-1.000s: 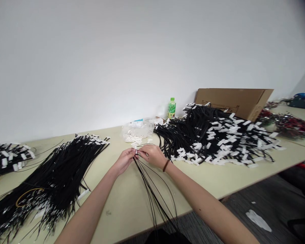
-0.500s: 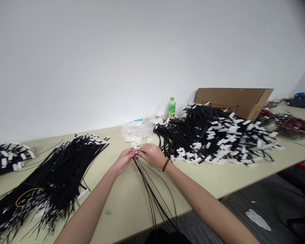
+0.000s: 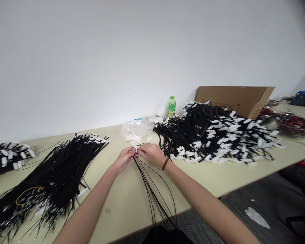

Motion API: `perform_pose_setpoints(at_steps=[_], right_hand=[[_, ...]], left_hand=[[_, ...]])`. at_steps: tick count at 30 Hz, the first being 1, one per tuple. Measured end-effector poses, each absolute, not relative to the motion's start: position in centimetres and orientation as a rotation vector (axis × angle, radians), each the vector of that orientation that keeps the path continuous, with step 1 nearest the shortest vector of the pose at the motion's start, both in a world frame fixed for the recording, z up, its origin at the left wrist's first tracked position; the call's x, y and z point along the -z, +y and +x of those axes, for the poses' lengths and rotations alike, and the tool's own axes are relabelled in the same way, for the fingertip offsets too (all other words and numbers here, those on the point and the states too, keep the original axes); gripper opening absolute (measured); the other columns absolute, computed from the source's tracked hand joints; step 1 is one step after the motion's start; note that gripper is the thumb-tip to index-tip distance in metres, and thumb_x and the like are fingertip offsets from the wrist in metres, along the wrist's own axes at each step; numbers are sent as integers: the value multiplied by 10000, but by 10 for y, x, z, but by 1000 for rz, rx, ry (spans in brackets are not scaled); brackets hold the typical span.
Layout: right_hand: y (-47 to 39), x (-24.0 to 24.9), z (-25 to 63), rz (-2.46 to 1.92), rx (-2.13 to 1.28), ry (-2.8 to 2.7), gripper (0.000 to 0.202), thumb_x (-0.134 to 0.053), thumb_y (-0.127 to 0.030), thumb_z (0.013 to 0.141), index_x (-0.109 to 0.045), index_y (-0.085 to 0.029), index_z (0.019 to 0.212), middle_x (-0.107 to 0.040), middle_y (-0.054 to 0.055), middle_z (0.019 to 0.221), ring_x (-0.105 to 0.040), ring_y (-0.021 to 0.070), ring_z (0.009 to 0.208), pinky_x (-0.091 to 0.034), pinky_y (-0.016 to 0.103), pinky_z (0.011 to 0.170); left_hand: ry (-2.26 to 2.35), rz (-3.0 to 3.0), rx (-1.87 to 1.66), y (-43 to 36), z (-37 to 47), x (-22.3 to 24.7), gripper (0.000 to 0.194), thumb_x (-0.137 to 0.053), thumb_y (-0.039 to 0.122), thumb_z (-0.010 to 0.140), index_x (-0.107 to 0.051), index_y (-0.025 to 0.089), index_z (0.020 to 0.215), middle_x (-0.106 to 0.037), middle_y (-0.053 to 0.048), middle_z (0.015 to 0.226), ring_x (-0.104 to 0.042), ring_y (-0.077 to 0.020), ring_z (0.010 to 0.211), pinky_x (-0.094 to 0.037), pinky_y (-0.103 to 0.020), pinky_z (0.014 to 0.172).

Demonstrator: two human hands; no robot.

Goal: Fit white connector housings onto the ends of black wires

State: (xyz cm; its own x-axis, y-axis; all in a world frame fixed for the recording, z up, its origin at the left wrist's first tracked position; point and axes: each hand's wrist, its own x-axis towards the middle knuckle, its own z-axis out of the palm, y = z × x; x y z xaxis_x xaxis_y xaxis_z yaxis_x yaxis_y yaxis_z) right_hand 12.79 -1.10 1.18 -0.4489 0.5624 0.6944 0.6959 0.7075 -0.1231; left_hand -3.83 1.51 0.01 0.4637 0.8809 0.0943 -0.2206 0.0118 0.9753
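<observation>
Both hands meet over the table in front of me, closed around a small white connector (image 3: 136, 150) at the end of several thin black wires (image 3: 148, 184). My left hand (image 3: 125, 159) pinches the connector and wire ends from the left. From the right, my right hand (image 3: 151, 154) pinches at the same spot, a single wire looping out by its fingers. The wires hang from the hands down over the table's front edge to my lap. Just behind the fingers lies a clear plastic bag (image 3: 138, 127) with white connectors (image 3: 132, 138) at its mouth.
A large heap of black wires with white connectors (image 3: 218, 135) lies to the right, before a cardboard box (image 3: 234, 98). Another black wire bundle (image 3: 58, 166) is on the left, a further one (image 3: 10, 154) beyond it. A green-capped bottle (image 3: 171, 107) stands near the wall.
The hands stay together at the connector with almost no movement. The view has shifted very slightly.
</observation>
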Motion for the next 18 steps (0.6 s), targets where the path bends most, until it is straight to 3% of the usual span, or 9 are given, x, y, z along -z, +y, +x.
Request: perform_pose_setpoints(at_steps=[18], right_hand=[[-11, -14, 129, -948, 222, -2137, 135, -492, -173, 851, -603, -163, 775, -622, 24, 744, -557, 127, 719, -362, 210, 657]], left_hand=[[660, 1259, -971, 11, -37, -5, 208, -684, 317, 672, -634, 123, 727, -566, -13, 671, -485, -118, 633, -363, -254, 658]])
